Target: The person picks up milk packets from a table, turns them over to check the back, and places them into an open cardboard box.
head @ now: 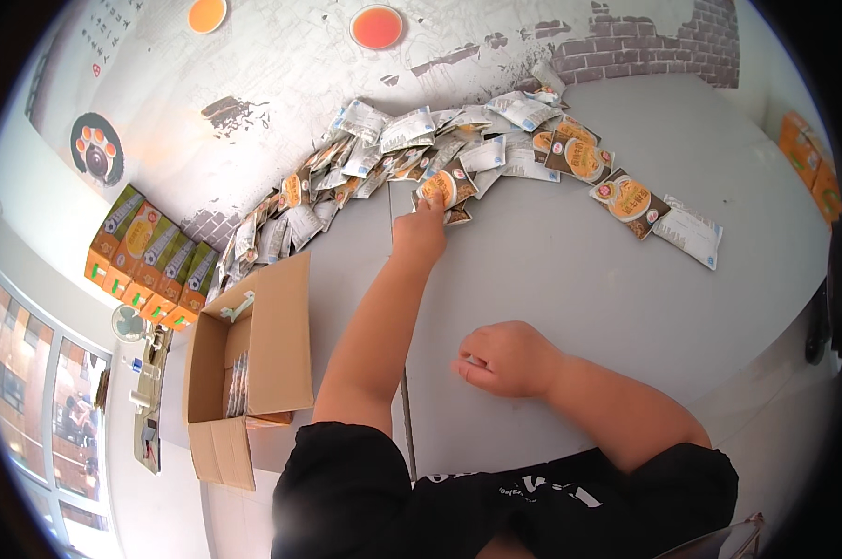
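My left hand (pixel 421 234) reaches forward over the grey table (pixel 533 272), its fingertips on the face of a brown-and-orange food packet (pixel 454 183). That packet overlaps others at the front of a long heap of packets (pixel 407 129); whether my fingers grip it or only press on it does not show. Curled into a loose fist, my right hand (pixel 510 360) rests low over the table near my body, with nothing seen in it. To the left stands an open cardboard box (pixel 281 335), with several packets (pixel 238 384) upright inside it.
Right of the heap lie a brown packet (pixel 629 202) and a white-backed packet (pixel 688 232). A row of printed orange-and-green cartons (pixel 152 255) stands at the left. A seam (pixel 405 405) crosses the table. The printed wall (pixel 288 63) borders the far side.
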### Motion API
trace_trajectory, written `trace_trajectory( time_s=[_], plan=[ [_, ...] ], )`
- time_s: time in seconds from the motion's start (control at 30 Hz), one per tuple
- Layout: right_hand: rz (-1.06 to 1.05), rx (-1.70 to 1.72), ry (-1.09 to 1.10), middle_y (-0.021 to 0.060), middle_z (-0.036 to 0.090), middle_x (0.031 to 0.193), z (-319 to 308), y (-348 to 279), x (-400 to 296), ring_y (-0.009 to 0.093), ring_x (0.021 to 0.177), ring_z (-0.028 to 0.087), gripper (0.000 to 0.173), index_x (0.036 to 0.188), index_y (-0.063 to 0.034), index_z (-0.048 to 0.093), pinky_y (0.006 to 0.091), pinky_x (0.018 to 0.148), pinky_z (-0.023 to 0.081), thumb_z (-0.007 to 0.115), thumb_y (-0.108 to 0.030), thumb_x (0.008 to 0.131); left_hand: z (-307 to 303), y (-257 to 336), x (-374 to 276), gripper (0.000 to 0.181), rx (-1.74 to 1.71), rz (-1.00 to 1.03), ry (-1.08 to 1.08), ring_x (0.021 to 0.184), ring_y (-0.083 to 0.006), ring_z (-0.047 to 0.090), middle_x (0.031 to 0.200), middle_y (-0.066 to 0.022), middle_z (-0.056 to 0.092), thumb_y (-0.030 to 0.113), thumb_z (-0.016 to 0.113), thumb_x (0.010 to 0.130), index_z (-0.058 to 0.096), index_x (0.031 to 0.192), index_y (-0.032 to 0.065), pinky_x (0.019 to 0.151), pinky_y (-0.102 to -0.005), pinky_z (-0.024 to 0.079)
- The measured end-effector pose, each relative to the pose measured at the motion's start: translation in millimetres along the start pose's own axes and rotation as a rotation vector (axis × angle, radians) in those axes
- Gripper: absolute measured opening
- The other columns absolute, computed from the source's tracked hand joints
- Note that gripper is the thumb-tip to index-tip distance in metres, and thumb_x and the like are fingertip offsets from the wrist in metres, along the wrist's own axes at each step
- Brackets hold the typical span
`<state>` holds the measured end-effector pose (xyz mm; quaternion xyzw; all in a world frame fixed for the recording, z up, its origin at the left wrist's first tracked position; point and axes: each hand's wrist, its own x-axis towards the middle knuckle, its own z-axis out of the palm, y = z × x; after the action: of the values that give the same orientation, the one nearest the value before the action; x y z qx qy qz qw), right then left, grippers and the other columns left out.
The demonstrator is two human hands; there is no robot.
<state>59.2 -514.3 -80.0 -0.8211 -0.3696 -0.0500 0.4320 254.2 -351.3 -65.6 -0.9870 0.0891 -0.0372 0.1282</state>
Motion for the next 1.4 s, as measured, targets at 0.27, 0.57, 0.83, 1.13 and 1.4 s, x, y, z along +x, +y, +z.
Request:
trace_trajectory(
  time_s=[0.27, 0.57, 0.83, 1.13, 1.4],
  plan=[
    [0.098, 0.04, 0.021, 0.0107, 0.062, 0.072, -0.6, 0.7, -2.2, 0.03, 0.067, 0.058, 0.029, 0.076, -0.0057, 0.06, 0.04, 0.063, 0.047, 0.058, -0.033, 0.087, 9.2, -8.8, -69.0, 0.046, -0.163, 0.073, 0.435, 0.086, -0.03, 0.064, 0.114, -0.0119, 0.058, 0.013, 0.058, 0.081, 0.049, 0.126, 0.0065, 0.077, -0.0403, 0.049],
    [0.582, 0.797, 0.236, 0.005, 0.061, 0.077, -6.2, 11.9, 7.4, 0.017, 0.069, 0.059, 0.046, 0.088, -0.0032, 0.06, 0.0329, 0.065, 0.049, 0.059, -0.049, 0.088, -38.3, 8.8, -136.0, 0.023, -0.741, -0.097, 0.39, 0.086, -0.034, 0.061, 0.097, -0.0147, 0.063, 0.019, 0.061, 0.083, 0.063, 0.1, 0.0032, 0.075, -0.0418, 0.049],
    [0.593, 1.271, 0.44, 0.0058, 0.062, 0.089, -18.4, 13.8, 2.9, 0.016, 0.078, 0.061, 0.041, 0.108, -0.0031, 0.061, 0.0292, 0.072, 0.05, 0.067, -0.037, 0.086, -41.2, 71.5, -209.3, 0.031, -0.617, 0.473, 0.632, 0.097, -0.0317, 0.059, 0.109, -0.0136, 0.062, 0.012, 0.067, 0.078, 0.062, 0.108, 0.0024, 0.085, -0.0403, 0.048],
    [0.392, 1.289, 0.162, 0.0099, 0.066, 0.104, -16.2, 10.5, 7.7, 0.017, 0.093, 0.065, 0.037, 0.113, -0.0007, 0.06, 0.0307, 0.077, 0.051, 0.066, -0.026, 0.086, -43.9, 25.0, -192.4, 0.047, -1.632, -0.086, 0.304, 0.104, -0.0201, 0.059, 0.114, -0.012, 0.061, 0.04, 0.052, 0.096, 0.054, 0.119, -0.0015, 0.091, -0.0342, 0.047],
    [0.399, 0.529, 0.305, 0.0108, 0.068, 0.095, -11.6, 8.2, 9.0, 0.018, 0.085, 0.065, 0.036, 0.103, 0.0021, 0.061, 0.032, 0.077, 0.05, 0.066, -0.029, 0.085, -6.2, 53.9, -179.4, 0.058, -2.091, -0.17, -0.094, 0.097, -0.0196, 0.061, 0.113, -0.0129, 0.058, 0.05, 0.044, 0.097, 0.047, 0.122, -0.0026, 0.085, -0.0339, 0.052]
  ],
)
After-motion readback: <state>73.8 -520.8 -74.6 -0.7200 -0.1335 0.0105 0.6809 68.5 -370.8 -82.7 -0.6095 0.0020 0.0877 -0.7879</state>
